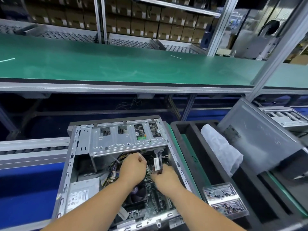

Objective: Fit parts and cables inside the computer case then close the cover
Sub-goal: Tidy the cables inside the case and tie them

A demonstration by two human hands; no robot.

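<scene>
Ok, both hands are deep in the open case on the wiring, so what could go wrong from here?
The right hand grips a dark connector bundle; pulling might strain it. Loose cables beside the left hand lie close to the CPU fan and could foul it. The side cover, propped on the foam tray, might slide.

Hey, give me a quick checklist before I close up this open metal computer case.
1. Left hand out of open metal computer case: not ok, inside.
2. Right hand out: not ok, gripping dark red connector.
3. Connector seated: cannot tell.
4. Bundled multicoloured cables tucked below the rim: cannot tell.
5. Grey side cover panel within reach: ok, leaning at right.
</scene>
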